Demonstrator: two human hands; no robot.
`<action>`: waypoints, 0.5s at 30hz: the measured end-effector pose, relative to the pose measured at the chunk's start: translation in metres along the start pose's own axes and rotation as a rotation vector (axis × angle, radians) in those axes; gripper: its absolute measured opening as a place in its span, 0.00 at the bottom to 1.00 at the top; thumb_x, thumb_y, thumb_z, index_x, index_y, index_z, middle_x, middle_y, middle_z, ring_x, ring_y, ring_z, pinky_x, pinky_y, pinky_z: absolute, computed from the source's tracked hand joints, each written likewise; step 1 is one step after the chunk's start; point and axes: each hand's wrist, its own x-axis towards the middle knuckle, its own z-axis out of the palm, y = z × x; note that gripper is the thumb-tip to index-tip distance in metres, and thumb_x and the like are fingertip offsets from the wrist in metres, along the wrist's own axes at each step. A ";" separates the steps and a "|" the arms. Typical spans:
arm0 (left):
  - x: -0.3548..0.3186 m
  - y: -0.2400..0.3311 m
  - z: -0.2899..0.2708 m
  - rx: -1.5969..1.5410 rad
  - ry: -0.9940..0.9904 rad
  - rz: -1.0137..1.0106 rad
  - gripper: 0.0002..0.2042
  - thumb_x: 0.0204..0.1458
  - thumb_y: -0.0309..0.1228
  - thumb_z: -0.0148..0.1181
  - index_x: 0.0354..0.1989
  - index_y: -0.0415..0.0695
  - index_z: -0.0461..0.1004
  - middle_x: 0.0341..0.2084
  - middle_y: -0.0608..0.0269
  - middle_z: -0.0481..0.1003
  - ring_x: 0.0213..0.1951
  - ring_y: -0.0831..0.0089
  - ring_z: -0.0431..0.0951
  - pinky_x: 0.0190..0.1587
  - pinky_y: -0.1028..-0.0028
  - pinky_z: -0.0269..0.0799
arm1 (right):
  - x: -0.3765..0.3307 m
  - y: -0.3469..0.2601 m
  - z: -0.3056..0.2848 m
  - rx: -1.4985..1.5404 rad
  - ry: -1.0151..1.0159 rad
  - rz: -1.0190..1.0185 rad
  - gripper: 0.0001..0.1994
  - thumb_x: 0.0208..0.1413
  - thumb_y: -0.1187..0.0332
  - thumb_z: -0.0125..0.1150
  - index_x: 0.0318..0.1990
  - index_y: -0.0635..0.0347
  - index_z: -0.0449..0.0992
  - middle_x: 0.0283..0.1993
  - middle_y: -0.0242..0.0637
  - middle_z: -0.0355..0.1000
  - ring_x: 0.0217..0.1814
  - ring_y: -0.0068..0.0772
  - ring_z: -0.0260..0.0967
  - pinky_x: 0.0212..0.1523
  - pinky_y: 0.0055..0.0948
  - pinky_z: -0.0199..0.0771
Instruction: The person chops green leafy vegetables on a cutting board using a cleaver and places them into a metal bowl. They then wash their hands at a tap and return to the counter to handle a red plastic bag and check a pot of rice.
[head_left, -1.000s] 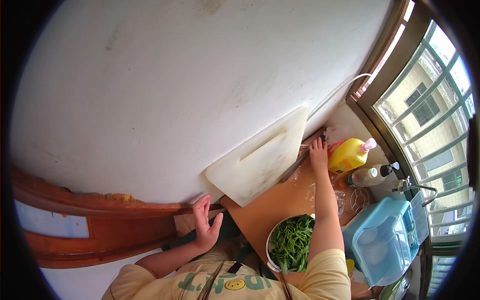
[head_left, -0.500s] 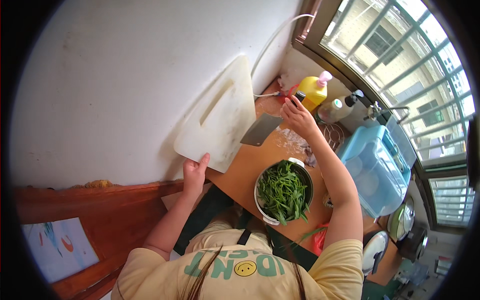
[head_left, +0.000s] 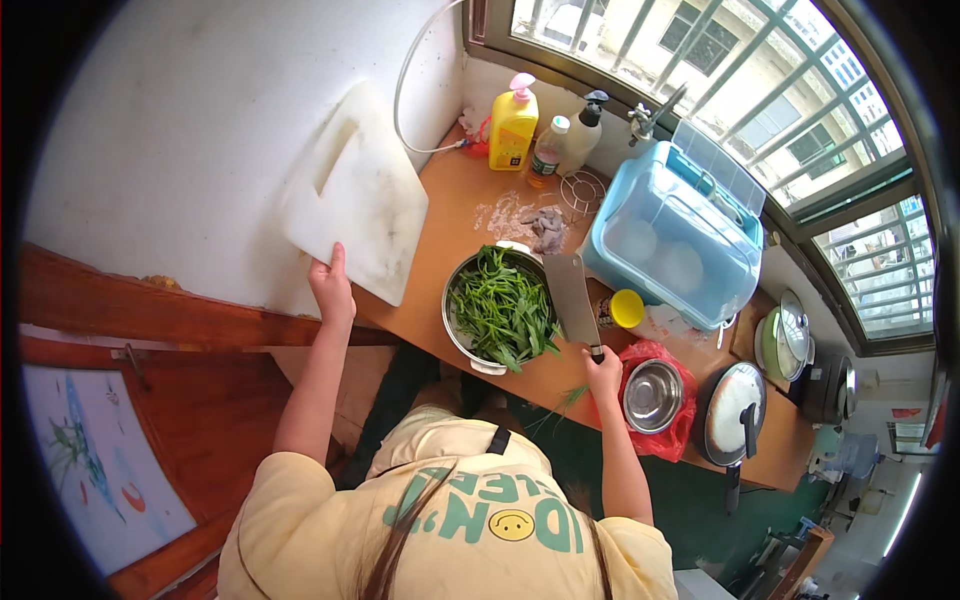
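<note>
Left hand (head_left: 333,292) grips the board (head_left: 372,205) by its lower edge, upper left of frame; right hand (head_left: 604,377) clamps the cleaver (head_left: 571,297), right of centre, beside the greens (head_left: 503,312)!

White wall (head_left: 190,140), bright barred window (head_left: 745,105), dark green floor (head_left: 700,500)

The location is a kitchen, apparently in a home. Identifying equipment: 1 brown counter (head_left: 450,205) below a barred window (head_left: 760,110); 1 tap (head_left: 642,124); 1 cutting board (head_left: 375,205); 1 cleaver (head_left: 570,293); 1 pot (head_left: 452,332) of leafy greens (head_left: 502,305); 1 covered frying pan (head_left: 726,412); 1 blue box (head_left: 680,235) with round dishes showing through; 1 yellow pump bottle (head_left: 513,137) in the corner.
</note>
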 end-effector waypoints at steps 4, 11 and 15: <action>-0.013 0.014 0.001 -0.014 0.008 0.019 0.12 0.56 0.26 0.49 0.44 0.31 0.67 0.42 0.58 0.71 0.43 0.75 0.69 0.46 0.76 0.64 | 0.007 0.022 0.008 0.060 0.001 0.046 0.15 0.44 0.59 0.62 0.27 0.65 0.74 0.22 0.51 0.70 0.28 0.53 0.69 0.28 0.41 0.67; -0.046 0.043 -0.012 -0.023 -0.003 0.028 0.13 0.56 0.25 0.49 0.46 0.31 0.67 0.43 0.58 0.71 0.44 0.75 0.69 0.49 0.75 0.63 | 0.053 -0.003 0.039 0.113 0.114 -0.118 0.15 0.45 0.58 0.62 0.24 0.64 0.74 0.16 0.46 0.67 0.19 0.44 0.66 0.24 0.36 0.64; -0.060 0.050 -0.025 -0.017 -0.004 -0.001 0.13 0.55 0.25 0.50 0.47 0.32 0.66 0.45 0.59 0.70 0.46 0.75 0.69 0.50 0.75 0.62 | 0.054 -0.017 0.063 0.156 0.060 -0.137 0.13 0.45 0.60 0.62 0.28 0.63 0.74 0.21 0.47 0.70 0.24 0.48 0.68 0.27 0.37 0.66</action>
